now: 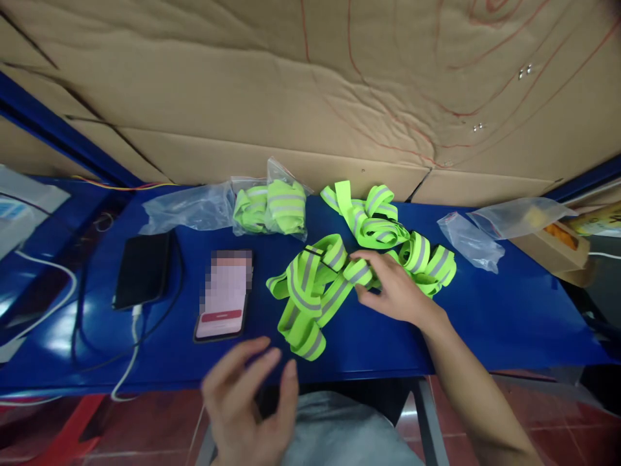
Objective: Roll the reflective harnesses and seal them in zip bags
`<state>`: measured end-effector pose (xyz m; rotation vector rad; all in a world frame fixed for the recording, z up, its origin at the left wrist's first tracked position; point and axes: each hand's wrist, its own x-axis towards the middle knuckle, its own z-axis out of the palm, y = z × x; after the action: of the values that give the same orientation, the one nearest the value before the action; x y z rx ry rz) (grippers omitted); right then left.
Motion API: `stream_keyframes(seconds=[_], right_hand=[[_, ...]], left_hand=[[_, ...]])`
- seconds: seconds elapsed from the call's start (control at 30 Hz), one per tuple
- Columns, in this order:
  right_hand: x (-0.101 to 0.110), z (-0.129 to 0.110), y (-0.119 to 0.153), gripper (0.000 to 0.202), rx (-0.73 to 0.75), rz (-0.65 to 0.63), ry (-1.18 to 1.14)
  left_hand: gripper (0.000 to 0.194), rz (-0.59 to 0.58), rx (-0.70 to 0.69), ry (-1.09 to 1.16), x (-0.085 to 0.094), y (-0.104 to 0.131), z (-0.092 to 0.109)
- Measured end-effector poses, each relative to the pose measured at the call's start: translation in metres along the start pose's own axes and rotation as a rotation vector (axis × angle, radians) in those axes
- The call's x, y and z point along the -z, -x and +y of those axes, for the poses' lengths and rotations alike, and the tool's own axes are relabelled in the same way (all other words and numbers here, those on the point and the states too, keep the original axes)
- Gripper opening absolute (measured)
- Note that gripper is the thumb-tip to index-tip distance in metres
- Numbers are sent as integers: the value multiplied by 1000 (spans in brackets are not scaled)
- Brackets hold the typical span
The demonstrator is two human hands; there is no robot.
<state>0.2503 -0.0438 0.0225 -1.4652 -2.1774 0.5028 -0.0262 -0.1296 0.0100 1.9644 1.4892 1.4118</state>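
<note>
head view: mid-desk, our right hand (395,290) has its grip pinching a coiled lime reflective strap (359,272), with loose straps (421,254) heaped around it. our left hand (245,408), blurred, hangs near the desk's (514,317) front edge, grip spread. we see a lit phone (226,291), a dark phone (143,268) and bagged straps (287,208) toward the left.

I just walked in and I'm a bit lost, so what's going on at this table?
A person's right hand has its thumb and fingers around part of a green reflective strap on the blue table. The left hand is open and holds nothing, near the front edge. More straps lie loose behind, beside two bagged bundles.
</note>
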Motion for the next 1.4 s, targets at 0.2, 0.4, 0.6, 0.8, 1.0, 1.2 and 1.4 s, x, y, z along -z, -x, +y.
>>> stream_keyframes(seconds=[0.2,0.4,0.6,0.8,1.0,1.2,1.4], right_hand=[[3,18,-2,40,-131,206,-28],[-21,-6,-5,39,152,256,242],[-32,-4,-10,55,110,70,455],[10,34,-8,41,-169,557,592],[14,25,1,26,2,571,451],[-9,15,-10,50,107,68,524],[15,49,-24,53,30,58,591]], left_hand=[[40,-470,-383,-445,-48,-44,7],[51,-593,-242,-603,-76,-44,-23],[47,-580,-215,-631,-66,-19,-15],[49,-543,-272,-673,-58,7,-5],[54,-536,-267,-636,-53,22,6],[50,-508,-239,-595,-56,24,11],[52,-497,-253,-611,-53,32,6]])
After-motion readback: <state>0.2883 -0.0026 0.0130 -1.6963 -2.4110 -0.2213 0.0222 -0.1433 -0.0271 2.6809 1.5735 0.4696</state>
